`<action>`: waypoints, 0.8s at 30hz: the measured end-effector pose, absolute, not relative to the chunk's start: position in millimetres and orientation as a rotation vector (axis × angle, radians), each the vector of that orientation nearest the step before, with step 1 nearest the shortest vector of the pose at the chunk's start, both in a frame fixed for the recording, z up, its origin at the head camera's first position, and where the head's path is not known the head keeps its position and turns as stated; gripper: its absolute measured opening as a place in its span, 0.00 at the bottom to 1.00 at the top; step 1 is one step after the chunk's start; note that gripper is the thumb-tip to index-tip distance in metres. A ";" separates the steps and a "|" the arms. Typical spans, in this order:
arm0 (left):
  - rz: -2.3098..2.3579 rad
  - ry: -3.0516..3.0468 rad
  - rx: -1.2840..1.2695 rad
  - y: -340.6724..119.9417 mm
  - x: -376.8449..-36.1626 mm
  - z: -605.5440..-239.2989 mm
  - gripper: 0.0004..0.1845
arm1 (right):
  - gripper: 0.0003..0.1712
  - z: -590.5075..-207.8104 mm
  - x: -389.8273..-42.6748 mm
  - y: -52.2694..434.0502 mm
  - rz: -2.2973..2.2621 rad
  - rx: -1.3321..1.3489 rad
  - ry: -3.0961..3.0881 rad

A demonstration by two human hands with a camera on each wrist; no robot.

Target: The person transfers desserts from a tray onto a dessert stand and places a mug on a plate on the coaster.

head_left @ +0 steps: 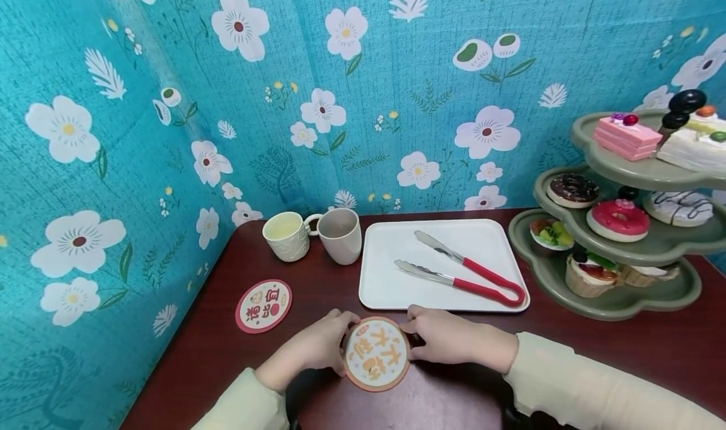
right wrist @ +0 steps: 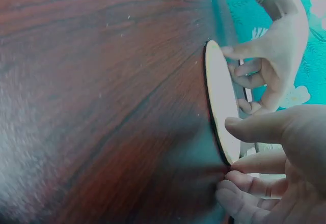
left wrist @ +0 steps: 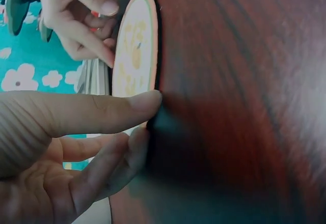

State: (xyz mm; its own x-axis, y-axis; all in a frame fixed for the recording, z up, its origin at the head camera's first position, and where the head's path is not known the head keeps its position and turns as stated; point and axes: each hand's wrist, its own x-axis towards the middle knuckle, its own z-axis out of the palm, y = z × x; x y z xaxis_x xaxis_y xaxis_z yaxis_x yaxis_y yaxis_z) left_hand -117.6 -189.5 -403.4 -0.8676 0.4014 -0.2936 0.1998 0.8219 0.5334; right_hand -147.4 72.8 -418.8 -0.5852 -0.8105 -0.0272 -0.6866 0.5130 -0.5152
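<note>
Only lettering anywhere is on the two round coasters, and it's Chinese characters. The coaster [head_left: 376,353] caught between the fingers [head_left: 336,348] of both hands has four big orange characters on a white face; the top two look like 不 and 大, but the bottom pair is too stylised for me to read for sure. The second coaster [head_left: 263,306], off to the left of the fingers on the worktop [head_left: 215,348], carries red characters, the last looks like 食, the rest I can't make out.
</note>
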 end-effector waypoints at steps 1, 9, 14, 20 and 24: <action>0.701 2.608 0.459 -187.8 -117.0 -404.0 0.45 | 0.28 -418.9 -147.7 74.2 -0.702 -1.244 2.470; 0.708 2.607 0.526 -177.1 -115.4 -405.9 0.45 | 0.14 -421.6 -158.3 91.0 -1.079 -1.053 2.260; 0.799 2.574 0.569 -173.3 -116.8 -409.9 0.45 | 0.12 -424.8 -158.1 96.9 -1.328 -0.765 2.027; 0.846 2.577 0.654 -164.0 -117.0 -413.5 0.42 | 0.19 -426.8 -151.9 99.2 -1.401 -0.676 2.005; 0.822 2.584 0.697 -154.5 -117.5 -414.5 0.40 | 0.22 -427.1 -149.4 105.0 -1.354 -0.712 2.075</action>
State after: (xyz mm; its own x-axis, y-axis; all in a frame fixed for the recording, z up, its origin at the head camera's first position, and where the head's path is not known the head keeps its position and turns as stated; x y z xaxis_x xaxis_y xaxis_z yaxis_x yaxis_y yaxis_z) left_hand -117.5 -154.5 -414.5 -0.8217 0.5448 -0.1673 0.3479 0.7120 0.6099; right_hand -149.4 105.0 -427.1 -0.7044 -0.6910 -0.1622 -0.1298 0.3501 -0.9277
